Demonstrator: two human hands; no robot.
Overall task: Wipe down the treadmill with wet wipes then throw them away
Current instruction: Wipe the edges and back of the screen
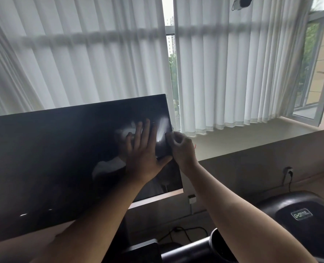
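Observation:
The treadmill's big black glossy screen (62,158) fills the left and middle and is tilted, with its right side higher. My left hand (144,152) lies flat on the glass near the right edge, fingers straight and spread, thumb pointing right. My right hand (182,147) is at the screen's right edge, fingers curled round that edge. No wet wipe shows plainly. Pale blurred patches on the glass beside my fingers may be reflections.
The treadmill's black motor cover (301,215) with a logo sits at lower right, and a black handlebar tube (195,249) below. White curtains (100,63) hang behind above a pale windowsill (252,137). A wall socket (288,171) and cables (185,230) are low on the wall.

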